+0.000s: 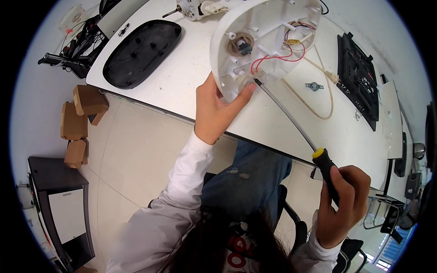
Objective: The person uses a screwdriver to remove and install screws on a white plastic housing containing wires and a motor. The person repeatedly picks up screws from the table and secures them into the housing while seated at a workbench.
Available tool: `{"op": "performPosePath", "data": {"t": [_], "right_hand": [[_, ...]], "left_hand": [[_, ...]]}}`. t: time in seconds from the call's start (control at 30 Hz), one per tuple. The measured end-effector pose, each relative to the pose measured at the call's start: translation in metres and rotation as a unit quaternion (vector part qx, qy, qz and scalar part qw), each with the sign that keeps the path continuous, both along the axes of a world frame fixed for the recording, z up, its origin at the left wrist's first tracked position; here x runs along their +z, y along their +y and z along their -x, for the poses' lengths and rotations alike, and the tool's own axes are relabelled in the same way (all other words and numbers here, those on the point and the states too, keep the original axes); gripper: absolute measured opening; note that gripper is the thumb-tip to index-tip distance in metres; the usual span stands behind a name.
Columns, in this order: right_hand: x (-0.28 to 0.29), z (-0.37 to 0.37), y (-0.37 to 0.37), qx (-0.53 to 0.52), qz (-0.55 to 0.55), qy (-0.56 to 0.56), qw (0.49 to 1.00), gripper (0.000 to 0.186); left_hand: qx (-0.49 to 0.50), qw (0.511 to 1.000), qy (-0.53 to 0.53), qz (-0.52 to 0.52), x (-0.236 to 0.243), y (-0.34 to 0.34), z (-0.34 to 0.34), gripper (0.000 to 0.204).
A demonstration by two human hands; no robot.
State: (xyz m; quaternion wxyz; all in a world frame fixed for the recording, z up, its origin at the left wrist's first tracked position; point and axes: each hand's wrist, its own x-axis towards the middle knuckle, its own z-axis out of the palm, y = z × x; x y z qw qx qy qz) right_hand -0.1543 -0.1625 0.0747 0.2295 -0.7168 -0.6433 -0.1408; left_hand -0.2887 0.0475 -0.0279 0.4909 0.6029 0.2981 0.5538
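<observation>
My left hand (217, 111) grips the lower edge of a white oval plastic base (264, 43), tilted up on the white table (182, 77) so its inside faces me. Red wires (280, 57) and a small round part sit inside it. My right hand (341, 204) holds the black and yellow handle of a long screwdriver (291, 119). Its metal shaft runs up and left, and the tip rests at the base's lower rim, beside my left thumb.
A black oval cover (141, 52) lies at the table's left. A black grille panel (359, 82), a beige cord (318, 91) and a wing nut (314, 85) lie to the right. A small motor (191, 8) sits at the far edge. Cardboard boxes (79, 120) stand on the floor.
</observation>
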Motion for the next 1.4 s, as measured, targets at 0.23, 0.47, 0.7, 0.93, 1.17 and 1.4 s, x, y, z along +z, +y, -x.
{"op": "performPosePath", "data": {"t": [0.23, 0.47, 0.7, 0.93, 1.17, 1.4], "right_hand": [[0.003, 0.004, 0.001, -0.015, 0.040, 0.036, 0.998, 0.045], [0.001, 0.001, 0.002, -0.029, 0.076, -0.001, 0.997, 0.041], [0.004, 0.000, 0.005, -0.007, 0.083, 0.060, 0.995, 0.037], [-0.004, -0.004, 0.009, -0.017, 0.115, -0.031, 0.993, 0.033], [-0.007, 0.000, 0.015, -0.006, 0.041, 0.038, 0.998, 0.037], [-0.010, -0.002, 0.013, -0.011, 0.030, 0.046, 0.998, 0.034]], "left_hand": [[0.006, 1.000, -0.002, -0.007, -0.002, 0.001, 0.000, 0.040], [0.008, 1.000, 0.004, -0.010, -0.001, 0.001, 0.001, 0.041], [0.004, 1.000, 0.000, -0.008, -0.003, 0.002, 0.000, 0.040], [0.007, 1.000, 0.005, -0.010, -0.001, 0.001, 0.001, 0.041], [0.008, 1.000, 0.008, -0.016, -0.002, 0.002, 0.001, 0.041], [0.010, 1.000, 0.003, -0.027, -0.003, 0.002, 0.000, 0.040]]}}
